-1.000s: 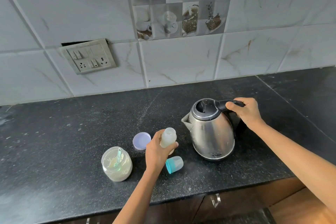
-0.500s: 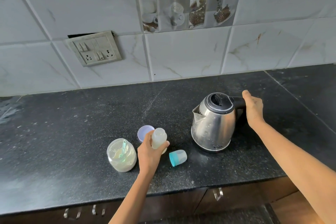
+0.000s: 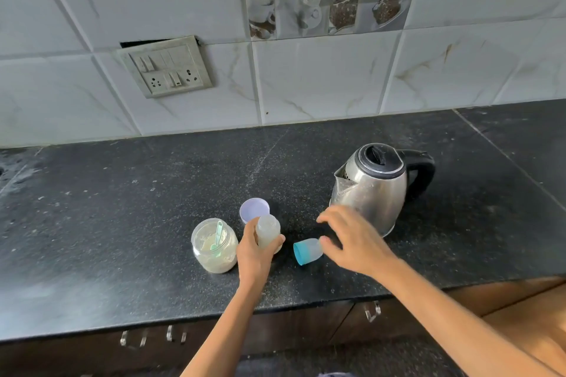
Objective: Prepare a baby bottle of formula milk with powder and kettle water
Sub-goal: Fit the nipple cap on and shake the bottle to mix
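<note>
1. Bottle (image 3: 268, 231) is upright between jar (image 3: 214, 246) and cap (image 3: 306, 250), long axis vertical, mouth up; the left hand (image 3: 255, 257) grips its lower half.
2. The right hand (image 3: 352, 239) hovers with fingers spread, holding nothing, its thumb by the cap, which lies on its side with the teal rim facing left.
3. The kettle (image 3: 373, 190) stands to the right, spout pointing left.
4. The worktop (image 3: 122, 208) front edge runs near the cap; broad room lies left of the jar.

No legible txt, brand or nr anywhere. Kettle (image 3: 372, 190) body, powder jar (image 3: 214, 246) left of kettle, switch plate (image 3: 167, 66) on wall up-left of kettle: no print that can be made out.
</note>
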